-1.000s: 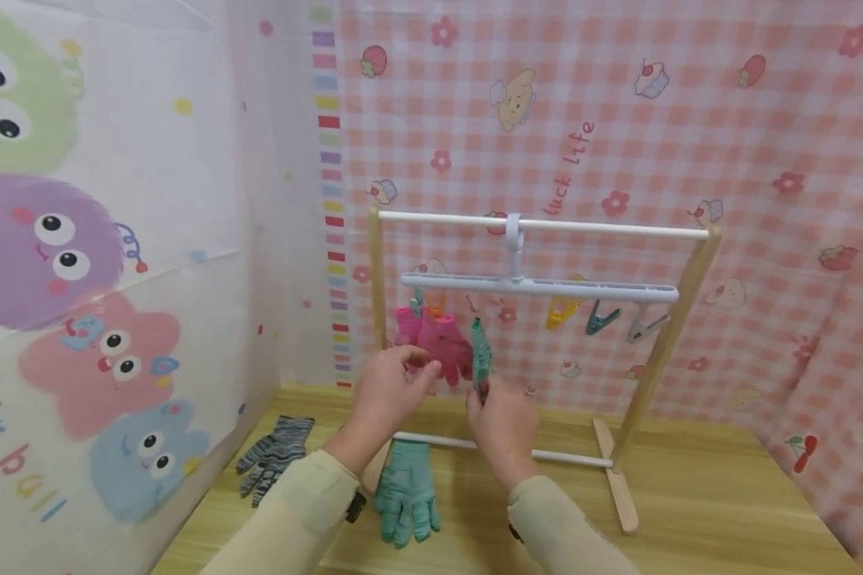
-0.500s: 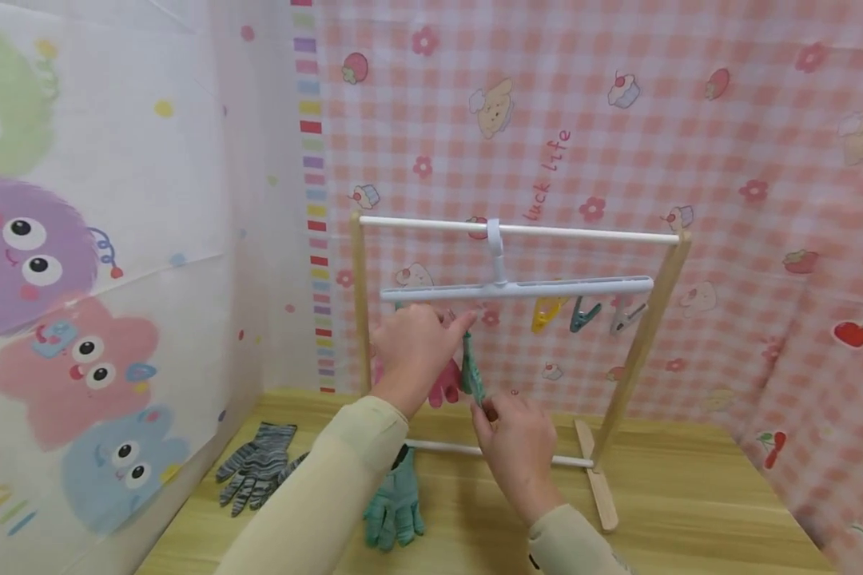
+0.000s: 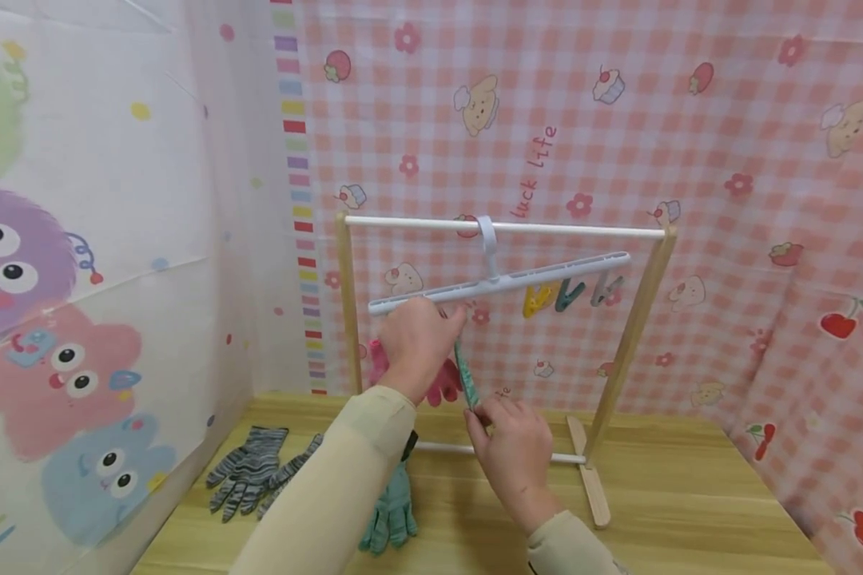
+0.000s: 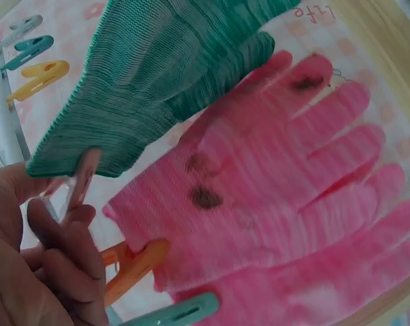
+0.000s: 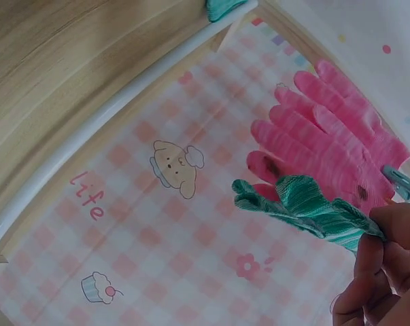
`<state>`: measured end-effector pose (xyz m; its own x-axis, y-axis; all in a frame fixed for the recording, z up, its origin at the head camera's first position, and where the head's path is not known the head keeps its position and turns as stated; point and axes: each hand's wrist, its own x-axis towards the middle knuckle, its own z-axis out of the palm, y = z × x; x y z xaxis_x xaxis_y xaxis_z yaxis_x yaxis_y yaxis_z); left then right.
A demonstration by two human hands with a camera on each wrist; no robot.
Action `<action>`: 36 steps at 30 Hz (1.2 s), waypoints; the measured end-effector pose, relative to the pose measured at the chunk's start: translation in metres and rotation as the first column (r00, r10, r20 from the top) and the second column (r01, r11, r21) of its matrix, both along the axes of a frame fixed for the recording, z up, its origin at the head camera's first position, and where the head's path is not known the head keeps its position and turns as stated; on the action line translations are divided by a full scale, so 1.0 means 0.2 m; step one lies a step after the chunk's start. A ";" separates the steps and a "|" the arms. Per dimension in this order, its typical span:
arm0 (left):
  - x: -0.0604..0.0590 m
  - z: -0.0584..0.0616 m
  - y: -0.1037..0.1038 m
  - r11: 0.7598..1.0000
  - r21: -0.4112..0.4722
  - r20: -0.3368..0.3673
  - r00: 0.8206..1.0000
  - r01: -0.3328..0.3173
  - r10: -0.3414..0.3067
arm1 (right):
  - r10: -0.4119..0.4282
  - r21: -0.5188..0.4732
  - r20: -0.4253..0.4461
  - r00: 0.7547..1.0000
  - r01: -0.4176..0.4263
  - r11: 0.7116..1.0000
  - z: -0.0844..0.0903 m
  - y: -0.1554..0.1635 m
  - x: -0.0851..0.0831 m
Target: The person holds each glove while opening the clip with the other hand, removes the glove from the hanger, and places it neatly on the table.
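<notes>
The green knit glove hangs stretched between your two hands, under the left end of the white clip hanger, which tilts down toward that side. Your left hand pinches a pale pink peg at the glove's ribbed cuff; your right hand grips its lower end, fingers curled round the fabric. Just behind hangs a pink glove (dark smudges on the palm), held by an orange peg and a teal one. Yellow, teal and grey pegs dangle free further right. The hanger hooks over a wooden-posted rack. On the wood-grain table lie striped grey gloves and another green glove. The gingham backdrop reads "luck life".
</notes>
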<state>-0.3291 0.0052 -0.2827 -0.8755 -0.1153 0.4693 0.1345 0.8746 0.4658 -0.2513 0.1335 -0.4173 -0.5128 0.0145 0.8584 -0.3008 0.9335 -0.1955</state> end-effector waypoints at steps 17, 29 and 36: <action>-0.01 -0.02 -0.04 0.997 0.071 -0.129 0.992 0.009 0.001 | 0.164 -0.174 0.454 0.876 -0.093 0.980 -0.02 0.08 0.12; 0.03 -0.04 -0.10 0.997 0.053 -0.022 0.998 0.055 -0.054 | 0.295 -0.321 0.639 0.710 -0.102 0.942 -0.09 0.17 0.15; 0.17 -0.11 -0.24 0.991 -0.036 -0.007 0.991 0.131 -0.131 | 0.380 -0.423 0.656 0.652 -0.100 0.901 -0.11 0.12 0.14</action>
<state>-0.2950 -0.0426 -0.3052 -0.8775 0.0168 0.4793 0.2530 0.8653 0.4327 -0.2242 0.1585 -0.4385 -0.9809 -0.0020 0.1943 -0.1428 0.6854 -0.7140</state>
